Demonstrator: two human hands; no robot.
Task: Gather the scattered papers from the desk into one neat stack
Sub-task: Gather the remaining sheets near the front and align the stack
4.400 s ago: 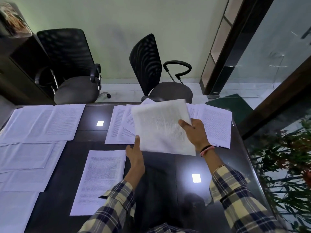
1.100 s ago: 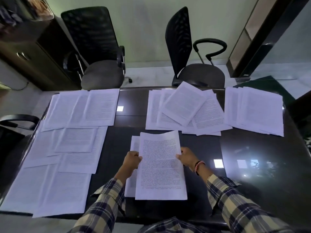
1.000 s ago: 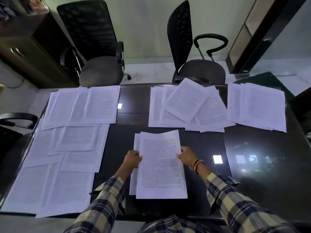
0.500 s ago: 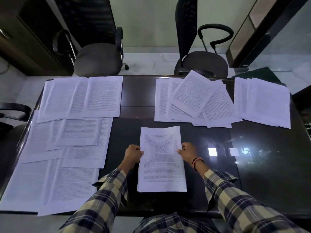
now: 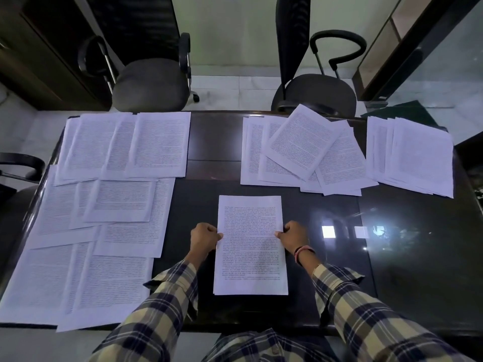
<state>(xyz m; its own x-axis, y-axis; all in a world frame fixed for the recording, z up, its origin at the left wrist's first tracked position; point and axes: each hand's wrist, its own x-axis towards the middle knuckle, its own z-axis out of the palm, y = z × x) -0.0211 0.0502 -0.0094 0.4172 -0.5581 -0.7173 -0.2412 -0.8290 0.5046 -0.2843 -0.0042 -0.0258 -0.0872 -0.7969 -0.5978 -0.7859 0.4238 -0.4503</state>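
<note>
A squared stack of printed sheets [image 5: 250, 246] lies flat on the dark glass desk [image 5: 392, 270], straight in front of me. My left hand [image 5: 203, 237] pinches the stack's left edge and my right hand [image 5: 294, 236] pinches its right edge, thumbs on top. Loose sheets cover the desk's left side [image 5: 104, 218] in overlapping rows. A fanned pile of sheets [image 5: 303, 150] lies at the back centre, and another overlapping group [image 5: 413, 155] lies at the back right.
Two black office chairs [image 5: 151, 82] [image 5: 313, 92] stand beyond the far edge of the desk. A chair armrest [image 5: 21, 163] shows at the left. A dark cabinet [image 5: 39, 53] stands at the back left, a glass partition at the right.
The raised sheets came down onto the single sheet near me. Both hands have squared them into one aligned stack; the underlying sheet no longer sticks out at the left.
</note>
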